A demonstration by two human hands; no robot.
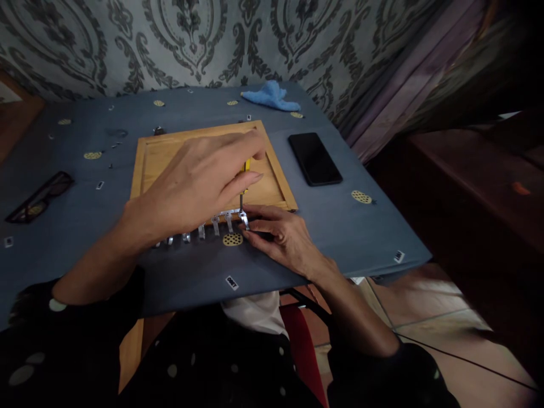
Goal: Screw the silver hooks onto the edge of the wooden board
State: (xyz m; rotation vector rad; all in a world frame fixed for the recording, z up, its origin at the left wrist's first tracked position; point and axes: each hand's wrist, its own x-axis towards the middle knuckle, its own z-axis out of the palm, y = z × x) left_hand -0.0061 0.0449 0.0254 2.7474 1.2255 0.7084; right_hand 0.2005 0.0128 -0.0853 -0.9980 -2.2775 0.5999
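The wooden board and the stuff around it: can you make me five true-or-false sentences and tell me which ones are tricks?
1. The left hand holds a yellow-handled screwdriver. True.
2. The right hand touches a metal hook. True.
3. The wooden board is round. False: it has straight sides and corners.
4. The phone lies right of the wooden board. True.
5. The sunglasses are on the wooden board. False: they lie on the table, left of it.

Left hand up top, knuckles arched, thumb and fingers curled in a grip! Below, the right hand angles inward, fingers bunched, forearm slanting.
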